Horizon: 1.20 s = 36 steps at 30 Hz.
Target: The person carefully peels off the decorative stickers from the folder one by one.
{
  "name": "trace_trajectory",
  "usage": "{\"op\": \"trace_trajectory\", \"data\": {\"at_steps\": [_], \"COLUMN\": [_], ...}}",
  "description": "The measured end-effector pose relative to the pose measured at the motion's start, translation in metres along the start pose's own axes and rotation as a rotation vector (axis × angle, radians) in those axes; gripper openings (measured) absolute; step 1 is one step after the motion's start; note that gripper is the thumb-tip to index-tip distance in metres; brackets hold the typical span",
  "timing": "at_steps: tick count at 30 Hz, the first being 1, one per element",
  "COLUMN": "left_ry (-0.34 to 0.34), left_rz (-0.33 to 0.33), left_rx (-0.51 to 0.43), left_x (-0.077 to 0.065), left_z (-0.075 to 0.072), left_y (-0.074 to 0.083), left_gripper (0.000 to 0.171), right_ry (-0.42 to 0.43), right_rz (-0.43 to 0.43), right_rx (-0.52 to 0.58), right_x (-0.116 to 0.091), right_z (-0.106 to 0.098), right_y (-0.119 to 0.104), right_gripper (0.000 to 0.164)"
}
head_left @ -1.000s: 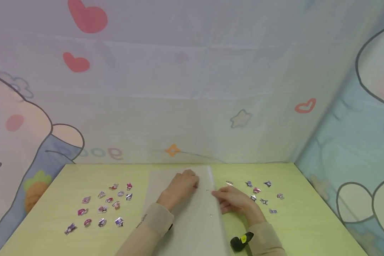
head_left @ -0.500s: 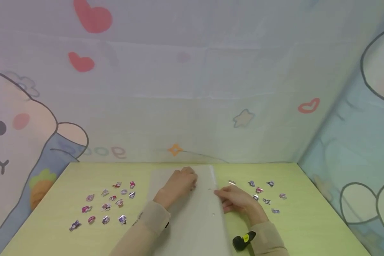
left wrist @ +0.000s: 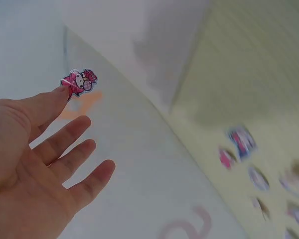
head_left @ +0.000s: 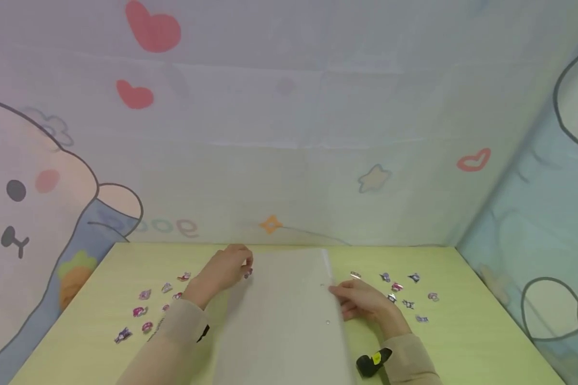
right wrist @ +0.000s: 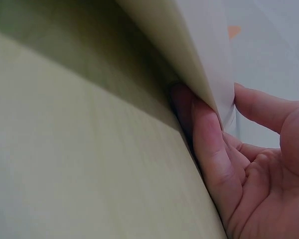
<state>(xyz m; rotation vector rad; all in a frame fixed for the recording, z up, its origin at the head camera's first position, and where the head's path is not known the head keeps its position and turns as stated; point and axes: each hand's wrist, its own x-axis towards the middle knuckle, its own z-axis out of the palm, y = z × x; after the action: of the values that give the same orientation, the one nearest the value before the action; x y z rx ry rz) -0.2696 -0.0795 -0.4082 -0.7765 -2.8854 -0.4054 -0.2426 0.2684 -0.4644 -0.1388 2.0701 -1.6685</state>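
A small pink cartoon sticker (left wrist: pixel 79 83) is pinched at the fingertips of my left hand (left wrist: pixel 50 144), its other fingers spread. In the head view that left hand (head_left: pixel 223 270) hovers by the upper left corner of a large white folder-like sheet (head_left: pixel 284 321). The same sticker (head_left: pixel 248 273) shows just below its fingertips. My right hand (head_left: pixel 366 302) holds the sheet's right edge, thumb on top and fingers beneath. Close up, in the right wrist view, the right hand (right wrist: pixel 249 159) has the white edge (right wrist: pixel 209 74) slightly raised off the table.
Cartoon stickers (head_left: pixel 139 311) lie scattered on the yellow-green table (head_left: pixel 462 342) at the left, some hidden by the left forearm. More stickers (head_left: pixel 408 304) lie to the right. Two small round dots (head_left: pixel 327 322) mark the sheet's right side. A patterned curtain (head_left: pixel 289 160) hangs behind.
My left hand has moved left from over the middle of the sheet to its upper left corner, the sticker now showing. The right hand keeps its hold; the view has shifted slightly.
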Motion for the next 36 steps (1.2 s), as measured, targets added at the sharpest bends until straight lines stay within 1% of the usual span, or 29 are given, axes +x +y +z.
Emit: {"op": "trace_trajectory", "data": {"at_steps": [5,9,16,22,26,30,36], "left_ry": [-0.022,-0.029,-0.035,-0.046,-0.074,-0.099,-0.078], "left_rz": [-0.071,-0.114,-0.161,-0.195,-0.253,-0.320,-0.347], "left_rx": [-0.004,-0.013,-0.018,-0.001,0.006,0.001,-0.004], "left_x": [-0.019,-0.030,-0.049,-0.060,-0.067,-0.072,-0.074], "left_z": [-0.021,-0.032,-0.040,-0.044,-0.044,-0.043,-0.040], "left_y": [-0.025,-0.046,-0.080,-0.104,-0.117,-0.126,-0.128], "left_gripper": [0.005,0.005,0.005,0.005,0.004,0.003,0.003], "right_ry": [0.005,0.011,0.006,0.001,0.006,0.006,-0.003], "right_rz": [-0.008,-0.003,0.006,-0.004,-0.002,-0.001,0.002], "right_rx": [-0.002,0.001,0.017,0.009,0.008,0.008,0.014], "right_x": [-0.001,-0.002,-0.001,-0.002,-0.001,-0.001,-0.002], "right_z": [-0.001,0.000,0.001,0.000,0.001,0.002,0.003], "right_y": [-0.001,-0.001,0.000,-0.002,-0.003,-0.003,-0.003], "right_gripper": [0.038,0.037,0.034,0.035,0.035,0.035,0.038]}}
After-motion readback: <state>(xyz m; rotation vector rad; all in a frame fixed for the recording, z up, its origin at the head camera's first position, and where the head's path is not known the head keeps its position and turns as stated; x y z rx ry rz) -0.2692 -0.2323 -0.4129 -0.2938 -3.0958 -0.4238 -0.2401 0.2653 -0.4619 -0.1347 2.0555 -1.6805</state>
